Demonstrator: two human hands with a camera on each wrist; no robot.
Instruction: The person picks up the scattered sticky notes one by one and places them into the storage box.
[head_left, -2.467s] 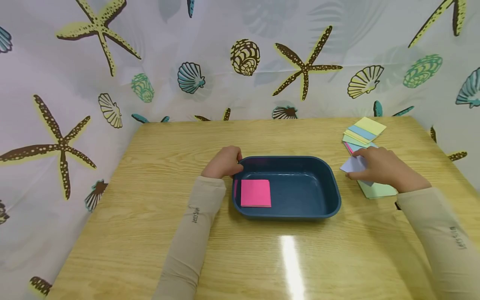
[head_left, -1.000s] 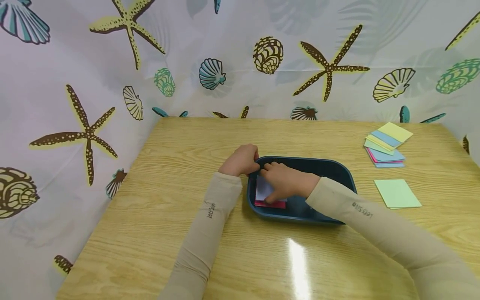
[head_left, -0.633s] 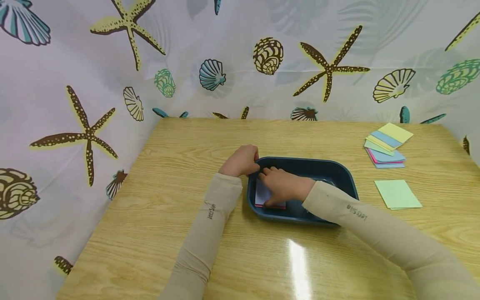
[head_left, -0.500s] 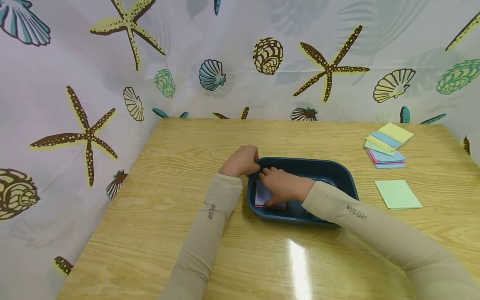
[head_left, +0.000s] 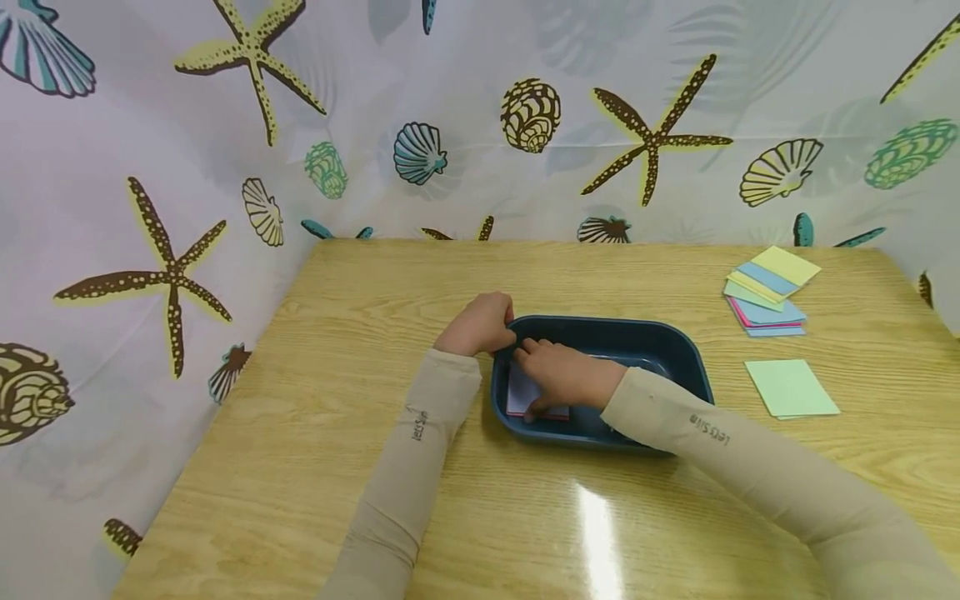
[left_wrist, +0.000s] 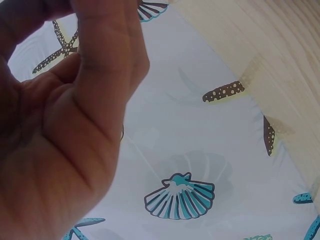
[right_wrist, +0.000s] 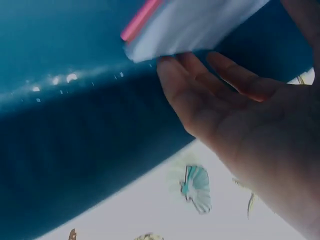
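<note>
A dark blue tray (head_left: 600,320) stands on the table in the head view. My left hand (head_left: 477,323) grips its left rim, the thumb curled over the edge; in the left wrist view the tray is out of sight. Inside the tray, at its left end, pale purple sticky notes (head_left: 522,390) lie on pink ones (head_left: 557,417). Over these notes my right hand (head_left: 564,372) is spread, thumb by the near edge and fingers by the far edge. The right wrist view has its loosely bent fingertips (right_wrist: 167,67) touching the edge of the purple notes (right_wrist: 195,25).
At the back right of the wooden table (head_left: 360,283) lies a loose pile of yellow, blue, green and pink sticky notes (head_left: 771,279). Light green notes (head_left: 792,388) lie nearer, right of the tray. A shell-and-starfish cloth (head_left: 480,192) hangs behind and to the left.
My right hand has carried the purple notes from the right side of the table into the tray, onto the pink ones. Its thumb has since shifted slightly nearer. My left hand keeps its grip.
</note>
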